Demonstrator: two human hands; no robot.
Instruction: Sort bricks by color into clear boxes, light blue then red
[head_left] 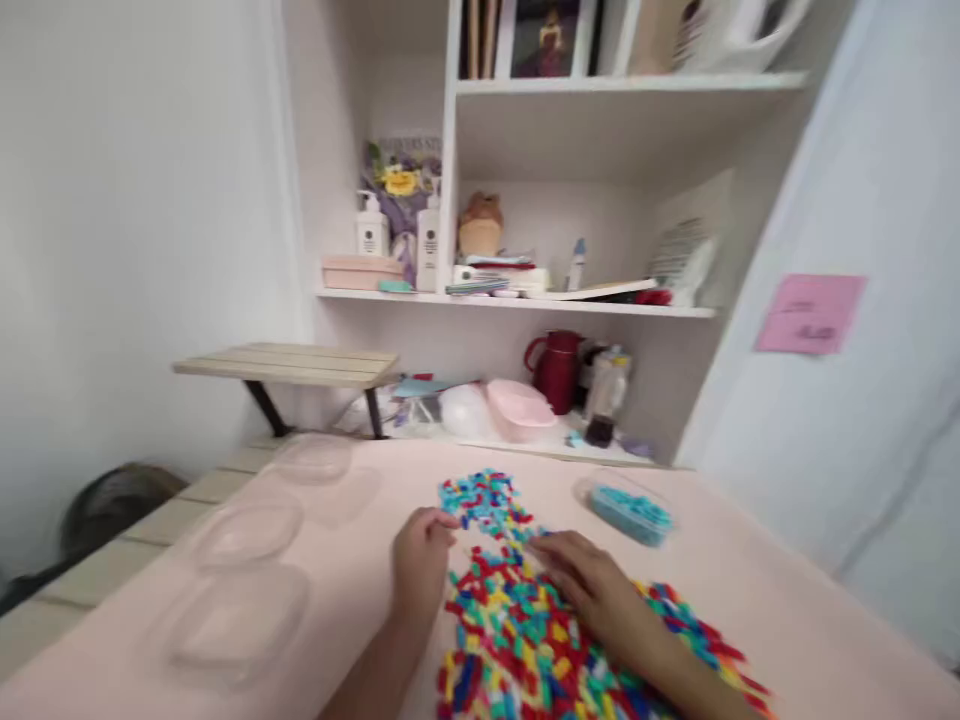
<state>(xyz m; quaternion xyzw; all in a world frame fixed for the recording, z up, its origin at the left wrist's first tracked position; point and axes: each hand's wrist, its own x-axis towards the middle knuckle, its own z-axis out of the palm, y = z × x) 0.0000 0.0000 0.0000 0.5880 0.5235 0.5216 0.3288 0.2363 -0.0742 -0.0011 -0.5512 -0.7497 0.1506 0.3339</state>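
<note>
A large heap of small multicoloured plastic pieces lies spread over the pink tabletop, red, yellow, green and blue mixed. Behind it is a smaller pile of mostly light-blue pieces. My left hand rests at the left edge of these piles, its fingers curled in; whether a piece is in them is hidden. Over the heap's upper right part lies my right hand, fingers stretched out toward the left and touching the pieces. To its right stands a clear container filled with light-blue pieces.
Three clear empty containers stand along the table's left side. A small wooden stand is at the back left. On the shelf behind are a pink basin, a dark red jug and bottles.
</note>
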